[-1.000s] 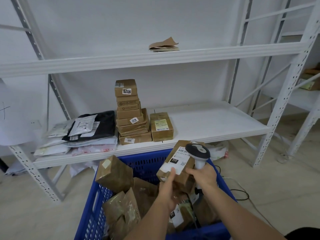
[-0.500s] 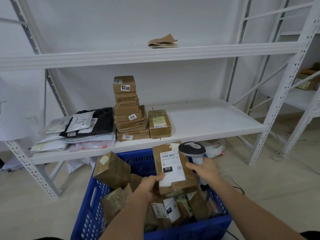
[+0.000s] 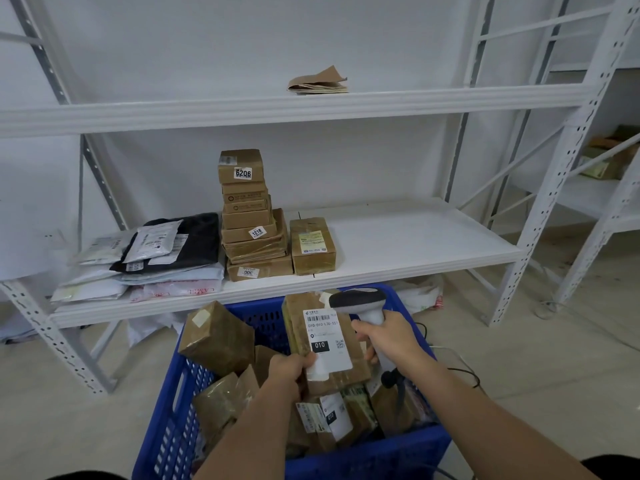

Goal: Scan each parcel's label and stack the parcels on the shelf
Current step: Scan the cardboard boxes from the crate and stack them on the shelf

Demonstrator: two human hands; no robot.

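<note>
The left hand (image 3: 289,370) grips a brown cardboard parcel (image 3: 329,344) by its lower left corner, fingers wrapped around the edge and the thumb pressed on the bottom of its white shipping label (image 3: 325,341). The parcel stands nearly upright above a blue plastic crate (image 3: 363,459), its label facing the camera with a barcode at the top and a black "010" tag lower down. The right hand (image 3: 391,344) is closed around the handle of a white barcode scanner (image 3: 363,306); its dark head sits just above those fingers and touches or nearly touches the parcel's upper right edge. The fingertips of the right hand also reach the parcel's right side.

Below both sets of fingers, the crate holds more taped brown parcels (image 3: 221,337), piled loosely at tilted angles. Beyond the fingers, on the middle board of a white metal shelf (image 3: 398,244), a tall stack of brown boxes (image 3: 251,220) stands, with a single brown box (image 3: 312,245) just beside it to the right and a heap of soft mailer bags (image 3: 152,258) to its left. A folded brown paper piece (image 3: 318,81) lies on the upper board. A dark cable (image 3: 464,374) trails over the floor right of the crate.
</note>
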